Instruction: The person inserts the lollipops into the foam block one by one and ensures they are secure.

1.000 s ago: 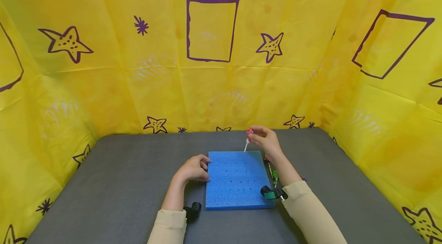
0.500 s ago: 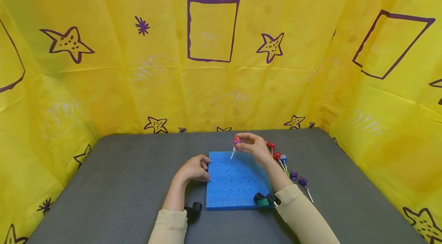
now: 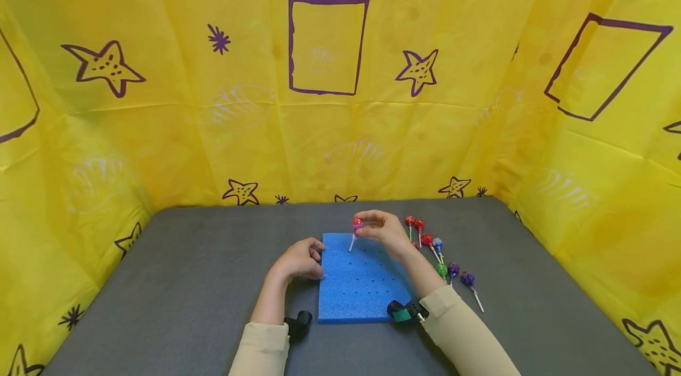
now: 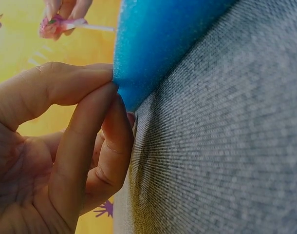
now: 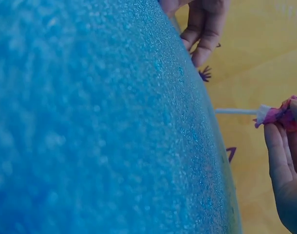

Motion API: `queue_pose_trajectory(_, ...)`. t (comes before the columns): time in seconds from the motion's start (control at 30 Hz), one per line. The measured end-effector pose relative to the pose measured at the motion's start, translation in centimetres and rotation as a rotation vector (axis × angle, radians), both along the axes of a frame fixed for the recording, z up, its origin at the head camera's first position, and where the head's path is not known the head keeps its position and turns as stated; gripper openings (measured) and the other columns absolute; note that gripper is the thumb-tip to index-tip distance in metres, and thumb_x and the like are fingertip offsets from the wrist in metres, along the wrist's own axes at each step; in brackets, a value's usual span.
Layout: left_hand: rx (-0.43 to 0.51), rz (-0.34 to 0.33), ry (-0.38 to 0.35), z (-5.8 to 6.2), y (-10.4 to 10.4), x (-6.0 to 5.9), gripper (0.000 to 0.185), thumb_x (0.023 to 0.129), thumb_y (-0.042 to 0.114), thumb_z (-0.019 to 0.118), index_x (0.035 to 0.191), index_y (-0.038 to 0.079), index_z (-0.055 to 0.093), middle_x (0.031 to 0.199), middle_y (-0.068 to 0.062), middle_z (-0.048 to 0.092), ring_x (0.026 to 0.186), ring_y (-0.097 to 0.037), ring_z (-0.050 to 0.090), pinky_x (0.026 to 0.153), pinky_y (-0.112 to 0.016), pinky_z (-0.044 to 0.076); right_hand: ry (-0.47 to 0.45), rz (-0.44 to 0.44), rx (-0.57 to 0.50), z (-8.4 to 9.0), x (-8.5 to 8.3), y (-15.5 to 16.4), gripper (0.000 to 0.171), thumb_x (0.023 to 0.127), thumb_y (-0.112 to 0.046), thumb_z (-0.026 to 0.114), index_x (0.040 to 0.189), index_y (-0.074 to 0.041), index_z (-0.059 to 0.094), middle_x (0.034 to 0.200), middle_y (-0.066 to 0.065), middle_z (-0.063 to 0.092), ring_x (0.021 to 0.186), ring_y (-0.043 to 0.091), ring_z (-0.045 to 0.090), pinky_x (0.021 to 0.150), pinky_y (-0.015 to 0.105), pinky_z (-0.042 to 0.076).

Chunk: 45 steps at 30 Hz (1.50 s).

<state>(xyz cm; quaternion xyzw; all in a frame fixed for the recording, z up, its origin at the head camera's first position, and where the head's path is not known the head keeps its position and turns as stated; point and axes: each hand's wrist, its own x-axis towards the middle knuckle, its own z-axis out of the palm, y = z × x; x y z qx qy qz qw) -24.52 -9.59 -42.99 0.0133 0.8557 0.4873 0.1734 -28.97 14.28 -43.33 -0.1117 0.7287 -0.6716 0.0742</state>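
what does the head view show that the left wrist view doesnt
Only the head view shows the row of spare lollipops on the grey table, the foam's holes and the yellow backdrop's stars. Only the left wrist view shows the left hand pinching the blue foam block at its corner. Both show the right hand holding the pink lollipop over the foam.

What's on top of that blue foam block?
Over the blue foam block, the right hand holds a pink lollipop, stick tip at the surface. Otherwise only small holes show; the forearm hides one corner.
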Motion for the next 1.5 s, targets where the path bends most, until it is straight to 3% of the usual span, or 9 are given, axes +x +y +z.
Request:
queue_pose_trajectory(0.2,0.01,-0.003,0.001,0.11,0.04,0.04,0.057,0.072,-0.006,0.078,0.125,0.001,0.057,0.098,-0.012,0.056,0.078,-0.02,0.061,0.07,-0.031,0.06,0.006,0.003,0.035,-0.19,-0.06,-0.05,0.04,0.086,-0.002,0.072,0.124,0.003,0.062,0.12,0.019,0.069,0.094,0.01,0.07,0.091,0.037,0.059)
queue_pose_trajectory(0.53,0.012,-0.01,0.008,0.27,-0.02,0.11,0.057,0.071,-0.006,0.079,0.124,0.001,0.057,0.098,-0.012,0.056,0.077,-0.021,0.06,0.069,-0.031,0.06,0.035,0.042,0.09,-0.39,-0.07,0.07,0.038,0.083,-0.002,0.074,0.12,0.003,0.066,0.116,0.019,0.071,0.095,0.011,0.069,0.083,0.029,0.059)
queue_pose_trajectory(0.93,0.017,-0.021,0.005,0.0,0.0,0.04,0.057,0.071,-0.007,0.077,0.124,0.001,0.057,0.099,-0.011,0.056,0.077,-0.019,0.061,0.068,-0.03,0.059,-0.022,0.106,0.074,-0.07,0.44,0.02,0.039,0.089,-0.01,0.072,0.125,0.002,0.063,0.117,0.015,0.071,0.096,0.014,0.072,0.092,0.041,0.058)
queue_pose_trajectory(1.5,0.04,-0.049,0.029,-0.24,-0.15,-0.23,0.063,0.068,-0.01,0.078,0.127,0.003,0.059,0.104,-0.013,0.058,0.078,-0.02,0.06,0.067,-0.031,0.058,-0.048,0.11,0.088,0.15,0.39,-0.11,0.042,0.089,-0.012,0.072,0.128,-0.002,0.062,0.124,0.018,0.066,0.098,0.014,0.07,0.09,0.035,0.059)
